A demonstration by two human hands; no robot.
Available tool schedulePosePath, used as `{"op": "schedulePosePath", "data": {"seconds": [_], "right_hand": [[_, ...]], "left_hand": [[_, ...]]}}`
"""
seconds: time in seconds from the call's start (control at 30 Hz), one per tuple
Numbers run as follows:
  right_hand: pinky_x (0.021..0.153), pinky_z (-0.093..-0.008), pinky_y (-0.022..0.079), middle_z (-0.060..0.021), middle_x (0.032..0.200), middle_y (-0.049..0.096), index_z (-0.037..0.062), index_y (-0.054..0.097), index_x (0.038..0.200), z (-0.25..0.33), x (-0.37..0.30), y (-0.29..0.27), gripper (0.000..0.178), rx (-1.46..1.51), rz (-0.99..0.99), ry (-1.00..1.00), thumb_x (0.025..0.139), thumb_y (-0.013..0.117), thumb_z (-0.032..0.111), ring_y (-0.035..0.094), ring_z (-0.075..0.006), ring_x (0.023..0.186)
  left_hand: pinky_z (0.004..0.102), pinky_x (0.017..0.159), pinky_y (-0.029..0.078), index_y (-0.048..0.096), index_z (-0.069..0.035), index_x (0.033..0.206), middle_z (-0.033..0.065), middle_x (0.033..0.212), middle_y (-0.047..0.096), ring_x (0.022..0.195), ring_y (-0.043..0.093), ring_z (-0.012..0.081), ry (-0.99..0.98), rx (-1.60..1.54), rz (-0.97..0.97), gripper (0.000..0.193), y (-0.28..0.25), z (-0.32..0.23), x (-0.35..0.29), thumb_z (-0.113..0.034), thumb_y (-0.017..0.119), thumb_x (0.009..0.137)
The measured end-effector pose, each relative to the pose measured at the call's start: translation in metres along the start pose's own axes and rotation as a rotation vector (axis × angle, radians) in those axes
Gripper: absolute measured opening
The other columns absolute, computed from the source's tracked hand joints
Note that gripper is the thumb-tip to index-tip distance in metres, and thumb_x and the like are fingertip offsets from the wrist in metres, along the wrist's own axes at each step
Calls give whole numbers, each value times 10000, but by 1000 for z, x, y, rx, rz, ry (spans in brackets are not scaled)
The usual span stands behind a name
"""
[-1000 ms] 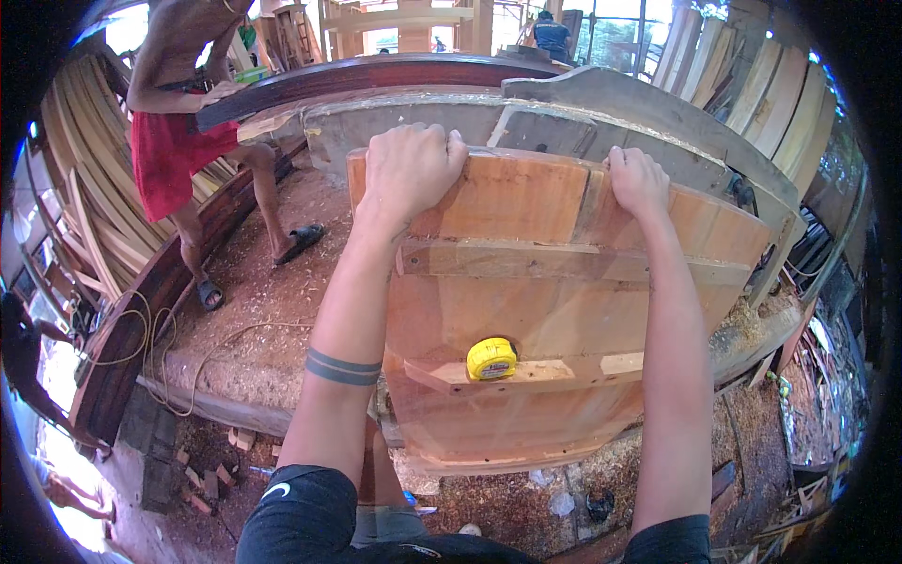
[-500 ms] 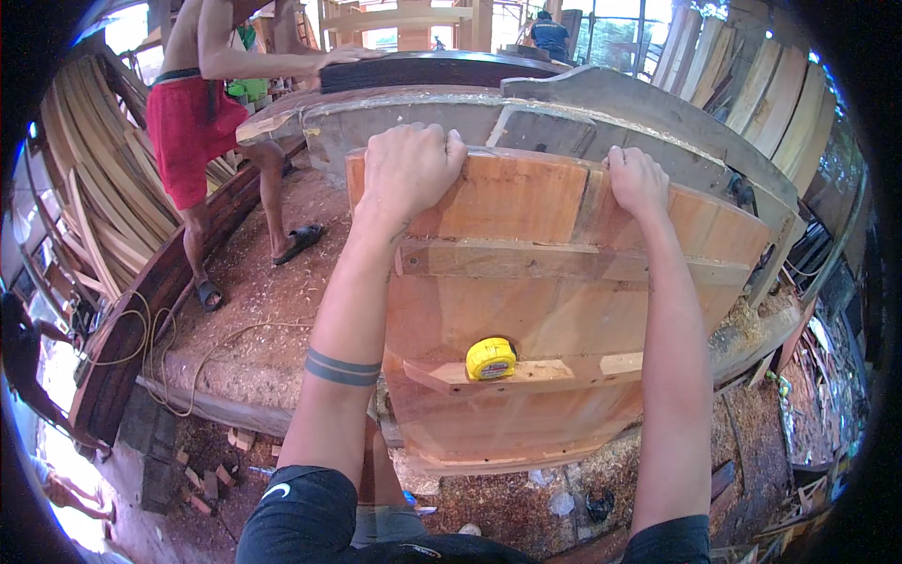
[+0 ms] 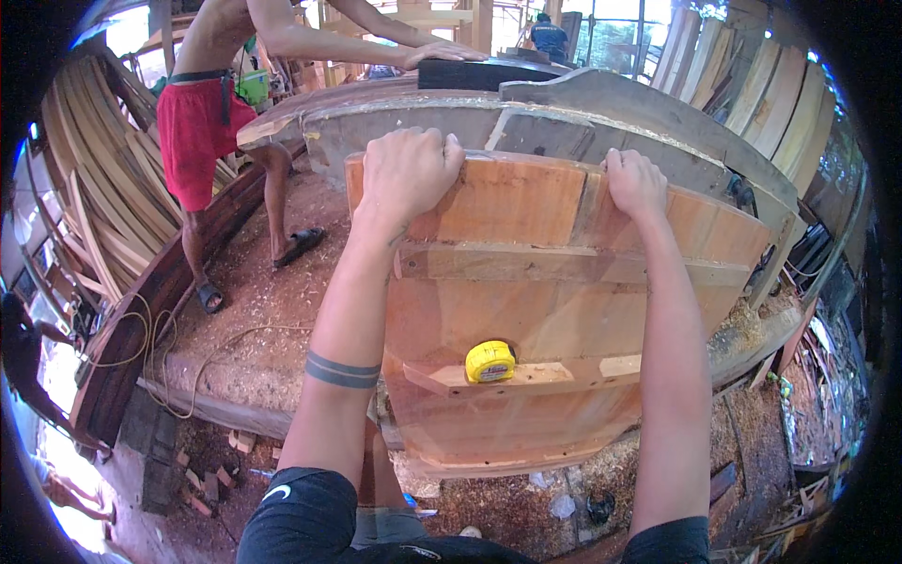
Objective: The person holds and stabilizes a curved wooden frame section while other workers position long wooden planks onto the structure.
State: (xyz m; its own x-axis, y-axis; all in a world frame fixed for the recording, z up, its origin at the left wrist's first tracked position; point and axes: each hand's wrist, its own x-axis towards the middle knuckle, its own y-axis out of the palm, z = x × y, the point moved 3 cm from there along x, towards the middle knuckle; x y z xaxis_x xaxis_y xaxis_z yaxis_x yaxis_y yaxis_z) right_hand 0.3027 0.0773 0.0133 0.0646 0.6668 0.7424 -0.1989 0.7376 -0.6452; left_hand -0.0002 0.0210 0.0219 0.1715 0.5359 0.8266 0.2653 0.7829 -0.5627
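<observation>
Both my arms reach forward to a large reddish-brown wooden panel (image 3: pixel 489 310) with a curved top edge and cross battens. My left hand (image 3: pixel 411 174) is closed over its top edge near the left corner. Farther right, my right hand (image 3: pixel 637 181) grips the same edge, its fingers curled over the far side and hidden. A yellow tape measure (image 3: pixel 490 361) rests on the lower batten, between my forearms, with neither hand touching it.
A person in red shorts (image 3: pixel 194 141) leans over a dark timber (image 3: pixel 460 75) beyond the panel. Grey curved boards (image 3: pixel 658 122) stand behind it. Long planks (image 3: pixel 103 179) lean at left. A yellow cord (image 3: pixel 193 376) lies across the sawdust-covered surface, and wood offcuts (image 3: pixel 211 484) lie below.
The person in red shorts has leaned farther right, and the dark timber under their hands has slid to the right. My hands and the panel have hardly moved.
</observation>
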Motion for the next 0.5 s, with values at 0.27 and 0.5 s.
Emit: {"op": "schedulePosePath", "data": {"seconds": [0.27, 0.5], "right_hand": [[857, -531, 469, -273, 918, 662, 6, 692, 834, 0, 1, 1, 504, 0, -4, -12, 931, 350, 363, 631, -457, 895], [856, -538, 464, -274, 910, 662, 4, 688, 817, 3, -2, -4, 495, 13, -7, 1, 925, 355, 354, 627, -461, 887]], "left_hand": [[511, 681, 494, 653, -26, 722, 230, 720, 640, 712, 636, 407, 1, 3, -5, 405, 0, 0, 0, -304, 431, 915], [508, 663, 497, 650, -27, 709, 229, 698, 635, 693, 637, 403, 14, -2, -24, 405, 0, 0, -1, -304, 439, 916]]}}
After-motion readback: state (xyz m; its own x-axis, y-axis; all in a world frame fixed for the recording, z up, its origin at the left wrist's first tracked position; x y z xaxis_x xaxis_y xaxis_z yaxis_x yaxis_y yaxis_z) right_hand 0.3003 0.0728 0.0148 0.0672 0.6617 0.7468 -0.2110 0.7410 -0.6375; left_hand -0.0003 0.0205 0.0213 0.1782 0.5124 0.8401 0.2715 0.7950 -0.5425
